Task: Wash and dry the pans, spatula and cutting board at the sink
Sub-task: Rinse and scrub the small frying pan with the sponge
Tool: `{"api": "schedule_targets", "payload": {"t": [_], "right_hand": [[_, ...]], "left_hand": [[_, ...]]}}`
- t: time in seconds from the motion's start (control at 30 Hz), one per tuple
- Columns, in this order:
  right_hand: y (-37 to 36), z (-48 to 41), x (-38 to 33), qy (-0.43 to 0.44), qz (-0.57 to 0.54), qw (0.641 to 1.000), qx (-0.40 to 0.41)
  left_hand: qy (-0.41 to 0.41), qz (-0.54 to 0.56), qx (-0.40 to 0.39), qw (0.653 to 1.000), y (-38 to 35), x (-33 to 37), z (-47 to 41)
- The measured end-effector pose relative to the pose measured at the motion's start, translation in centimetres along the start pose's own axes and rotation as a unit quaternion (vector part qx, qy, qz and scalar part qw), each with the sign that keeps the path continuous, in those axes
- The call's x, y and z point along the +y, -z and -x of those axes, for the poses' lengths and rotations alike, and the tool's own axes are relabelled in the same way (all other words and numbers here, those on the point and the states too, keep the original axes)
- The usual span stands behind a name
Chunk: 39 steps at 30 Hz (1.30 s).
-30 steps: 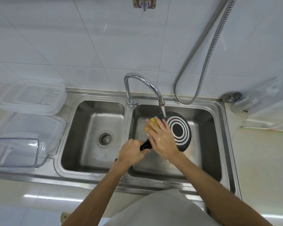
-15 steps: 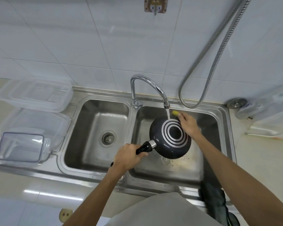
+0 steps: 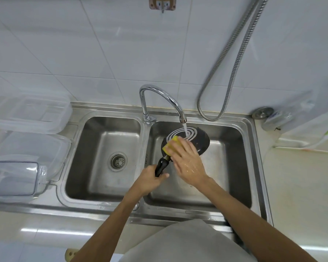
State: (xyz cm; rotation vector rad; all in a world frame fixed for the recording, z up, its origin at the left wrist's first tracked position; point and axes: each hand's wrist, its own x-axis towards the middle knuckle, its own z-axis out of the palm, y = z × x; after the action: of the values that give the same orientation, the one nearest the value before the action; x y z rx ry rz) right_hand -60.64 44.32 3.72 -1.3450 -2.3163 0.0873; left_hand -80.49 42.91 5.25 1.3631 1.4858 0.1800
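A small black pan (image 3: 203, 141) with white rings on its underside is held bottom-up over the right sink basin (image 3: 233, 167), under running water from the faucet (image 3: 165, 99). My left hand (image 3: 150, 179) grips the pan's black handle (image 3: 161, 167). My right hand (image 3: 189, 161) presses a yellow sponge (image 3: 171, 146) against the near left part of the pan's underside, with the fingers laid over the sponge. The stream lands on the rings just beyond the sponge.
The left basin (image 3: 95, 157) has a round drain strainer (image 3: 118, 161). Clear plastic containers (image 3: 27, 118) are stacked on the left drainboard. A metal shower hose (image 3: 233, 69) hangs on the tiled wall. A plastic bag (image 3: 284, 118) lies at the right counter.
My right hand has carried the sponge from the pan's far right edge to its near left side. The pan's underside now tilts away.
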Motion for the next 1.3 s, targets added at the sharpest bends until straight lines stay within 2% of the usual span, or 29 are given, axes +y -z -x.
{"api": "schedule_targets", "payload": {"t": [0.07, 0.1, 0.2, 0.27, 0.4, 0.47, 0.6, 0.7, 0.8, 0.93, 1.07, 1.13, 1.23, 1.3], "right_hand": [[0.2, -0.7, 1.1, 0.017, 0.023, 1.000, -0.004], [0.4, -1.0, 1.9, -0.002, 0.012, 1.000, 0.016], [1.2, -1.4, 4.4, -0.161, -0.065, 0.977, 0.121], [1.5, -1.2, 5.0, -0.229, -0.084, 0.958, 0.151], [1.9, 0.2, 4.5, -0.170, -0.079, 0.971, 0.147], [2.4, 0.5, 4.5, -0.179, -0.091, 0.967, 0.159], [3.2, 0.4, 4.4, -0.219, -0.100, 0.951, 0.192], [3.6, 0.6, 4.6, -0.242, -0.103, 0.945, 0.194], [2.6, 1.3, 4.6, -0.273, -0.097, 0.940, 0.183], [0.0, 1.6, 4.8, -0.306, -0.134, 0.933, 0.136], [-1.2, 0.1, 4.8, -0.333, -0.173, 0.924, 0.071], [-1.4, -0.5, 4.7, -0.311, -0.187, 0.932, -0.022], [-1.9, -0.3, 5.0, -0.259, -0.075, 0.945, -0.186], [-1.9, -0.1, 5.2, -0.274, -0.030, 0.934, -0.227]], "left_hand": [[0.006, 0.002, 0.002, 1.000, 0.2, 0.3, 0.0], [0.007, 0.000, 0.003, 1.000, 0.4, 0.2, 0.0], [0.009, -0.028, 0.017, 0.999, 1.2, -0.1, 0.3], [-0.003, -0.039, 0.023, 0.999, 1.7, -0.1, 0.6], [-0.043, -0.059, 0.020, 0.997, 1.5, 0.4, 0.4], [-0.047, -0.074, 0.036, 0.995, 1.3, 0.5, 0.1], [-0.058, -0.174, 0.064, 0.981, 0.6, 0.1, -0.3], [-0.026, -0.122, 0.038, 0.991, 0.5, 0.3, -0.3], [0.050, 0.061, -0.029, 0.996, 0.9, 1.5, 0.0], [0.109, 0.222, -0.103, 0.963, 0.5, 1.7, 0.5], [0.098, 0.220, -0.130, 0.962, -0.5, 1.6, 1.0], [0.084, 0.221, -0.134, 0.962, -0.9, 1.3, 1.1], [0.084, 0.251, -0.167, 0.950, -0.7, 0.8, 0.8], [0.116, 0.240, -0.199, 0.943, 0.1, 0.6, 0.2]]}}
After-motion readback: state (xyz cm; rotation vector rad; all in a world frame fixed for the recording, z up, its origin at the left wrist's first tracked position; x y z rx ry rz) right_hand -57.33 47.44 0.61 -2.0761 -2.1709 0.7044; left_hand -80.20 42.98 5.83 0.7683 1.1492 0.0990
